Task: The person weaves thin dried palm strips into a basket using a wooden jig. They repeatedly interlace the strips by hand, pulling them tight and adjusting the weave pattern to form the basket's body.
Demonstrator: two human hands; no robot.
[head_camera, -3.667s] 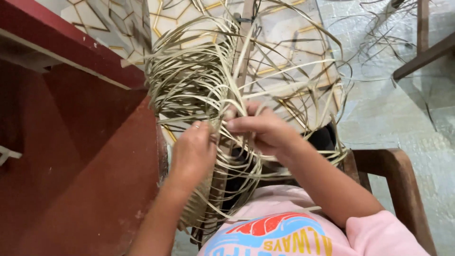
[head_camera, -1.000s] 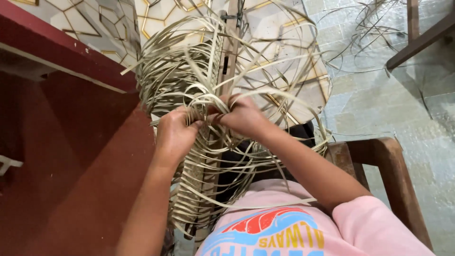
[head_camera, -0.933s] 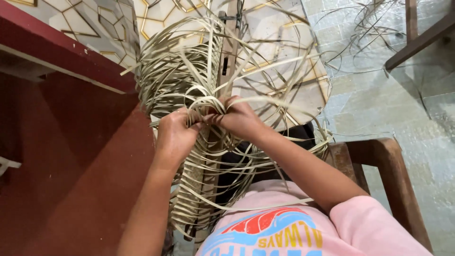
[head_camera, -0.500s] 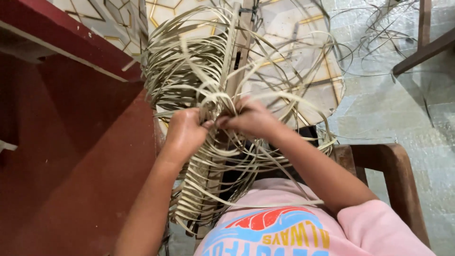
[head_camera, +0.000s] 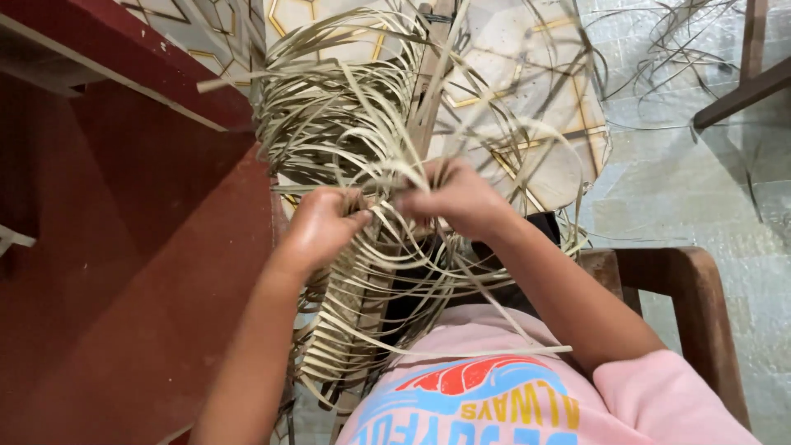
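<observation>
A big loose coil of pale flat cane strips (head_camera: 329, 124) stands in front of me, its loops running from the top of the view down to my lap. My left hand (head_camera: 321, 227) is closed on a bunch of the strips at the coil's middle. My right hand (head_camera: 457, 198) pinches strips just to the right of it, the two hands almost touching. Long loose strip ends (head_camera: 494, 350) trail across my pink shirt.
A dark red wooden wall or cabinet side (head_camera: 124, 272) fills the left. The wooden arm of a chair (head_camera: 700, 305) is at the lower right. Tiled floor with more loose strips (head_camera: 684, 49) and a dark wooden bar (head_camera: 741, 91) lies at the upper right.
Both hands have shifted slightly down and right on the coil, still gripping strips close together. The view has tilted a little.
</observation>
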